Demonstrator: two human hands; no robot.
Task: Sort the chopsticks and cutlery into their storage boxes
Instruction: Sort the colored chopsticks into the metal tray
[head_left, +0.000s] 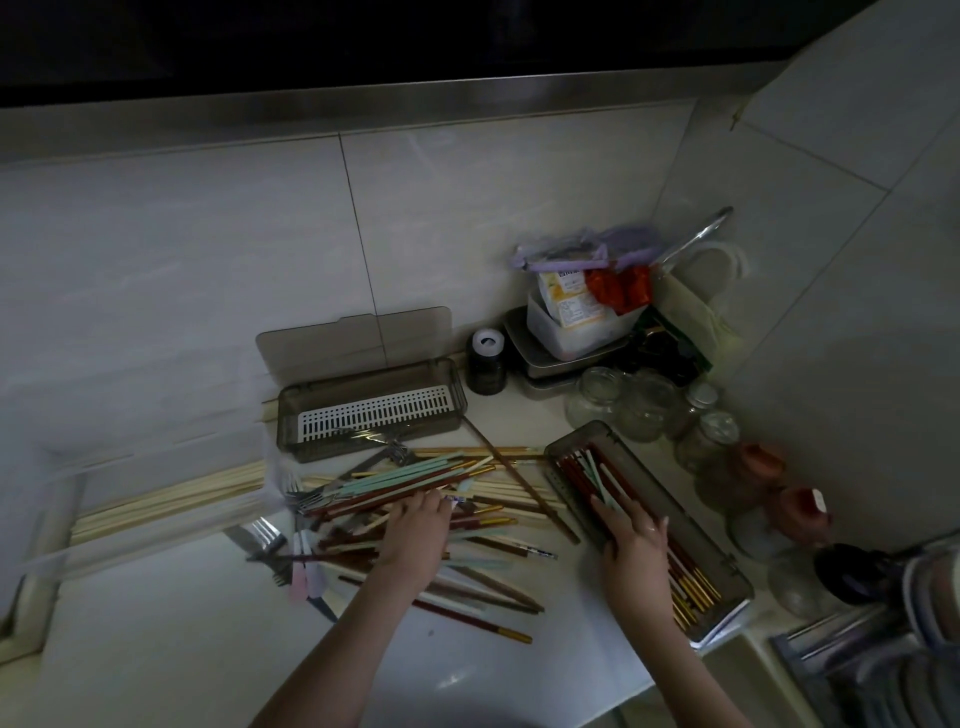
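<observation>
On the white counter (156, 649) I see my left hand (415, 540) spread flat over the loose chopsticks (457, 499), fingers straight, gripping nothing. My right hand (636, 545) lies inside the grey box (737, 577) near the sink edge, touching the chopsticks there; its grip I cannot tell. Forks (267, 532) lie left of the pile, and bare counter opens toward me.

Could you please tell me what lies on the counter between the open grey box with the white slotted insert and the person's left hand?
In the head view, the loose heap of mint, brown and gold-tipped chopsticks lies between the grey slotted box and the left hand, with forks mixed in.
</observation>
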